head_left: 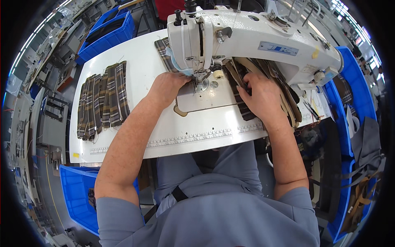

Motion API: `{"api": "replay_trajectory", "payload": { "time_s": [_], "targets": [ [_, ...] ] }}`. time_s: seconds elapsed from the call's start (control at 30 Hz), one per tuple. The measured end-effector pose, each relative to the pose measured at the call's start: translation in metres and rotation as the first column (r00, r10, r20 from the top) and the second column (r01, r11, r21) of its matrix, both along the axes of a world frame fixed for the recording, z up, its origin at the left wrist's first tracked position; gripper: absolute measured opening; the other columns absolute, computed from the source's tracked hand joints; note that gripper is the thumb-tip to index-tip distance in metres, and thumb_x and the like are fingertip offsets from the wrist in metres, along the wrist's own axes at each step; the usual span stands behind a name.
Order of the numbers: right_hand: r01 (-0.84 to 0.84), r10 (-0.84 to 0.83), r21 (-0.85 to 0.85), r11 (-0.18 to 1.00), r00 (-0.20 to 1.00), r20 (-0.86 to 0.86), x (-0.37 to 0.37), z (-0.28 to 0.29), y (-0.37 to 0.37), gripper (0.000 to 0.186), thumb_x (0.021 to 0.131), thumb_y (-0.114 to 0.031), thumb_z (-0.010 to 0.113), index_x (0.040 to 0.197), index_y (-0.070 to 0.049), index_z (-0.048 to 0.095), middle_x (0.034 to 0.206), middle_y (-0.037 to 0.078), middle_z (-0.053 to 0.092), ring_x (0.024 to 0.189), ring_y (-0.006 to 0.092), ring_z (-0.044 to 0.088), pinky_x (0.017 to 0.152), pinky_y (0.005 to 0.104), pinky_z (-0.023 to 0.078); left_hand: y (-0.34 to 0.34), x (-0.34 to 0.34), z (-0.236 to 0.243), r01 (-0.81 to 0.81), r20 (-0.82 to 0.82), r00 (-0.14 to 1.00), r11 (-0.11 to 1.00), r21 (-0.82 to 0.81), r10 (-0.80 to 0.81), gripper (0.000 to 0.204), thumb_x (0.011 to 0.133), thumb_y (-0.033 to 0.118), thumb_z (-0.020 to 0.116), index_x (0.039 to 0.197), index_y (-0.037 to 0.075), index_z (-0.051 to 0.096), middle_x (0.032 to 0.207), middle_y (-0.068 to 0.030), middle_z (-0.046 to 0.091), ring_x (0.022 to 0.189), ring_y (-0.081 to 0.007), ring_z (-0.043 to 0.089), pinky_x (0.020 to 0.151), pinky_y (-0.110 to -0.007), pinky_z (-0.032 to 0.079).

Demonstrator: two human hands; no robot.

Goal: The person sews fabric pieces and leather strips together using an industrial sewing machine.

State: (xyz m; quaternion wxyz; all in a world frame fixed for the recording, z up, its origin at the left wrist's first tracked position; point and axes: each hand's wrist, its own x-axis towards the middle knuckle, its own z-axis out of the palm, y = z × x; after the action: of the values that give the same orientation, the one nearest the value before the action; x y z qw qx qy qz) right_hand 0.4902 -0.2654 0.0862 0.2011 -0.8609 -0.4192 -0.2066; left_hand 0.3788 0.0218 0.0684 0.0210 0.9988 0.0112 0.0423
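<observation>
My left hand (166, 87) lies just left of the needle and presser foot (201, 84) of a white sewing machine (242, 33). Its fingers are closed together on the edge of a plaid fabric piece (163, 51), which runs back behind the machine head. Right of the needle, my right hand (263, 96) reaches into a stack of plaid and tan fabric strips (284, 92) under the machine arm. Thumb and fingers curl in around a dark strip; the fingertips are partly hidden among the layers.
Pleated plaid pieces (105, 99) lie at the left of the white table (144, 57). A printed ruler (193, 138) runs along its front edge. Blue bins stand at back left (111, 37), lower left (78, 193) and right (362, 78). Scissors (311, 109) rest by the machine base.
</observation>
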Motion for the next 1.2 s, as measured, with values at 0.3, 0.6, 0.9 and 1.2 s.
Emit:
{"api": "replay_trajectory", "payload": {
  "time_s": [0.3,0.6,0.9,1.2],
  "targets": [
    [-0.047,0.082,0.21,0.977,0.983,-0.163,-0.032,0.016,-0.017,0.018,0.078,-0.004,0.078,0.086,-0.005,0.062,0.067,0.013,0.067,0.061,0.0326,0.07,0.057,0.0437,0.054,0.052,-0.113,0.032,0.024,0.181,0.977,0.906,0.422,-0.111,0.019,0.083,0.003,0.063,0.098,0.005,0.076,0.119,-0.0089,0.075,0.123,-0.025,0.067,0.117,-0.05,0.045],
    [-0.427,0.429,0.149,0.892,0.695,-0.577,-0.113,-0.018,0.053,0.015,0.084,-0.017,0.073,0.081,-0.004,0.066,0.071,0.017,0.07,0.068,0.0395,0.071,0.067,0.0492,0.058,-0.064,-0.137,0.027,0.09,0.253,0.967,0.962,-0.259,-0.022,0.038,0.095,0.026,0.065,0.126,0.007,0.073,0.144,-0.0132,0.066,0.143,-0.0293,0.055,0.125,-0.062,0.019],
    [-0.492,0.526,0.24,0.837,0.6,-0.603,-0.087,-0.012,0.047,0.019,0.092,-0.018,0.072,0.099,-0.001,0.074,0.087,0.016,0.074,0.082,0.0343,0.073,0.074,0.044,0.057,-0.063,-0.11,0.002,-0.037,0.105,0.994,0.999,0.022,0.035,0.052,0.101,0.043,0.06,0.135,0.006,0.07,0.145,-0.014,0.066,0.146,-0.034,0.051,0.127,-0.068,0.009],
    [-0.534,0.529,-0.08,0.842,0.845,-0.08,-0.02,-0.024,0.053,0.034,0.085,-0.027,0.081,0.113,-0.007,0.078,0.12,0.004,0.076,0.111,0.0247,0.065,0.092,0.04,0.053,-0.041,-0.078,-0.006,0.115,-0.005,0.993,0.975,-0.193,-0.118,0.065,0.094,0.05,0.072,0.145,0.011,0.062,0.164,-0.0084,0.048,0.152,-0.0296,0.045,0.126,-0.066,0.019]
  ]
}}
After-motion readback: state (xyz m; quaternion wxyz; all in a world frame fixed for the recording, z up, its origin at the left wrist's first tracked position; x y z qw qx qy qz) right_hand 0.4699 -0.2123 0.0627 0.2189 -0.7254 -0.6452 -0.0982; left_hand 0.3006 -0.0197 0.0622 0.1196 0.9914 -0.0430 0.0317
